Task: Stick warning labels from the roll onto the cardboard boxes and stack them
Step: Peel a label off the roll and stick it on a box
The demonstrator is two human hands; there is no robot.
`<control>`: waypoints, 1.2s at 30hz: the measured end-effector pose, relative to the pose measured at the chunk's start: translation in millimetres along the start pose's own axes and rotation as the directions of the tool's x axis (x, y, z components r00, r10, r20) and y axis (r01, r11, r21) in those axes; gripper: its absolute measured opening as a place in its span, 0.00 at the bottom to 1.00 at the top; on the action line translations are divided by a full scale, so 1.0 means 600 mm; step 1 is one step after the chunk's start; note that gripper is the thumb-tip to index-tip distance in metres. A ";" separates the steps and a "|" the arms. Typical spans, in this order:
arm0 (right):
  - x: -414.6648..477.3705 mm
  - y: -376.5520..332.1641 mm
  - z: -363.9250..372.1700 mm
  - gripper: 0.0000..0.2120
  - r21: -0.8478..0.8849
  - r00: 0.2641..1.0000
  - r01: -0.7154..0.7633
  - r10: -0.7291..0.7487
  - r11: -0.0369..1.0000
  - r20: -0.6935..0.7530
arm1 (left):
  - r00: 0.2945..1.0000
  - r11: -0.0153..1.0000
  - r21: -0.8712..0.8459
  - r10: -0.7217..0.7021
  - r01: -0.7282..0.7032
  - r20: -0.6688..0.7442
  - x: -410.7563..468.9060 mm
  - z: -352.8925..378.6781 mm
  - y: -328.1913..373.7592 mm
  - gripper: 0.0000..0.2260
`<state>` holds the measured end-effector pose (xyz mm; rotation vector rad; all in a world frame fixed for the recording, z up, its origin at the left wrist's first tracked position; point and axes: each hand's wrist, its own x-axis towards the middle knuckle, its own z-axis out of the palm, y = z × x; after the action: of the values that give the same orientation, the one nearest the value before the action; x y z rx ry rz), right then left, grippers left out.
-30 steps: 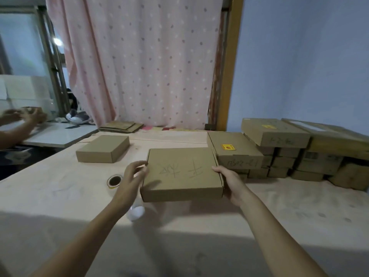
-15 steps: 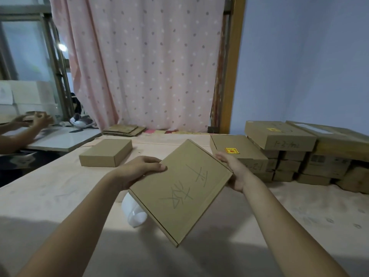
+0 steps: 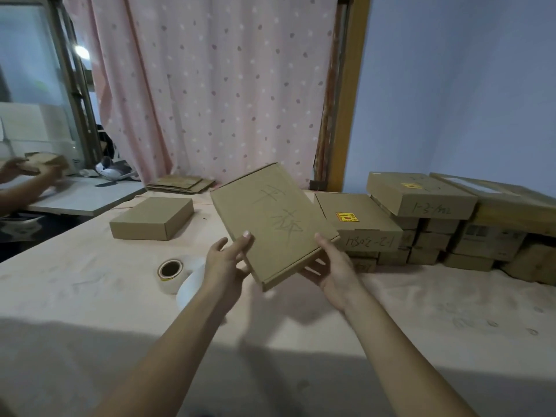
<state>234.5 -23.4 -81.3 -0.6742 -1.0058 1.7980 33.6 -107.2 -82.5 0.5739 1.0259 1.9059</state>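
- Flat brown cardboard box (image 3: 272, 218), handwritten marks on top, held tilted above the bench's (image 3: 90, 290) middle.
- Left hand (image 3: 224, 260) and right hand (image 3: 334, 266) grip its near corner.
- Label roll (image 3: 171, 273) rests just left of them.

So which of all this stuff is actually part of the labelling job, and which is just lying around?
Part of the job:
- flat box held in left hand and right hand
- label roll
- labelled box on the stack
- small box waiting on the table

Just lying about:
- flattened cardboard
- shoe
- pink curtain
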 end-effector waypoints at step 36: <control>0.040 0.057 -0.060 0.14 -0.442 0.953 -0.084 -0.058 0.893 -0.299 | 0.861 0.026 0.996 0.506 -0.083 0.058 0.043 -0.147 0.053 0.10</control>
<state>237.2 3.3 -129.3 -1.2091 -1.2138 1.4134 -58.1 -131.8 -105.0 1.3749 2.7031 1.2851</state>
